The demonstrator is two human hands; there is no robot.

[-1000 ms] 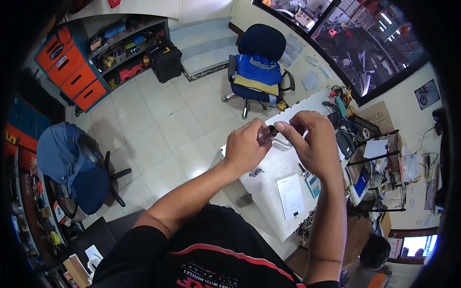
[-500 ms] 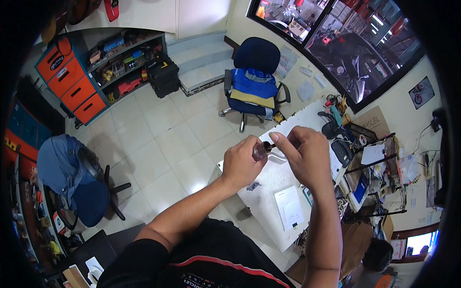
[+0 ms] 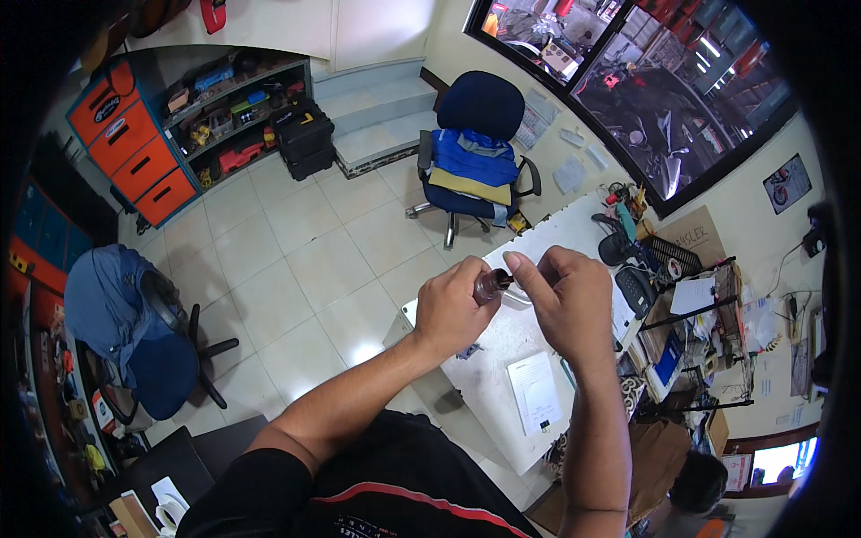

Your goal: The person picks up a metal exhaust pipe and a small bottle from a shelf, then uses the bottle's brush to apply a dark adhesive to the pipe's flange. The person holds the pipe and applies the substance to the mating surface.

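My left hand (image 3: 450,303) is wrapped round a small reddish-brown see-through bottle (image 3: 489,285), its dark mouth tilted toward my right hand. Close beside that mouth, my right hand (image 3: 574,300) is closed in a pinch, thumb against the curled fingers. A small dark piece (image 3: 508,277) shows between the thumb and the bottle's mouth; I cannot make out what it is. Both hands are held above the white table (image 3: 484,394), where a white notepad (image 3: 535,393) lies with a black clip at its near edge.
Past my right hand, the table holds a desk phone (image 3: 635,285), a black basket (image 3: 673,257) and stacked papers. A blue chair (image 3: 480,103) with folded cloths stands beyond it. Another chair (image 3: 161,359) is at left. A person (image 3: 700,480) sits at the lower right.
My right thumb has shifted slightly, and less of the dark piece shows between it and the bottle. The bottle stays in my left hand. The view has moved a little.
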